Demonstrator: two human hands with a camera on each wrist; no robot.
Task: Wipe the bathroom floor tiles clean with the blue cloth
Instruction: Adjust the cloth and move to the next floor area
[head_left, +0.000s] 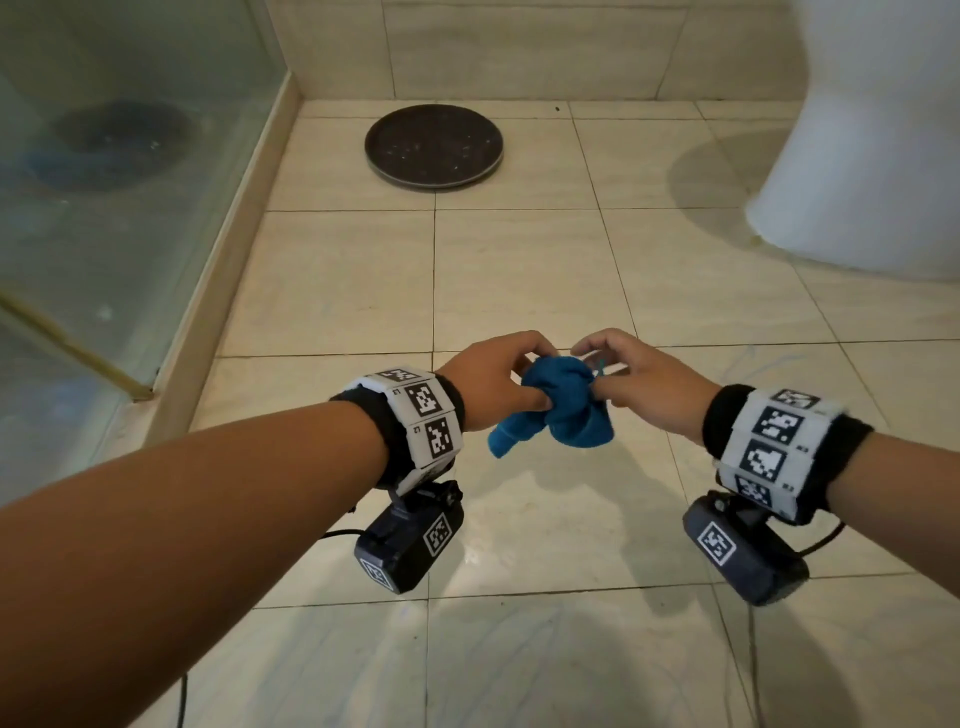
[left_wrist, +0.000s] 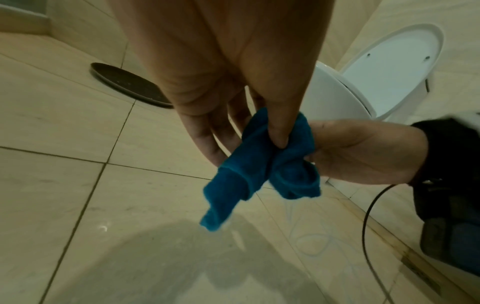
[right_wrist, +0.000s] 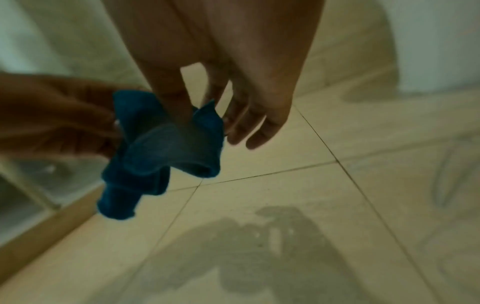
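A small blue cloth (head_left: 558, 408) hangs bunched up in the air above the beige floor tiles (head_left: 519, 270), held between both hands. My left hand (head_left: 498, 379) pinches its left side with thumb and fingers; in the left wrist view the thumb presses into the blue cloth (left_wrist: 259, 170). My right hand (head_left: 634, 374) pinches the cloth's right edge with thumb and forefinger, the other fingers spread loosely. Seen from the right wrist, the blue cloth (right_wrist: 161, 152) droops in two folded lobes below the fingers (right_wrist: 176, 102). The cloth touches no tile.
A round dark drain cover (head_left: 434, 145) lies on the floor ahead. A white toilet base (head_left: 862, 156) stands at the right. A glass shower partition (head_left: 104, 182) with a raised beige kerb (head_left: 228, 270) runs along the left. Wet patches shine on the tiles below the hands.
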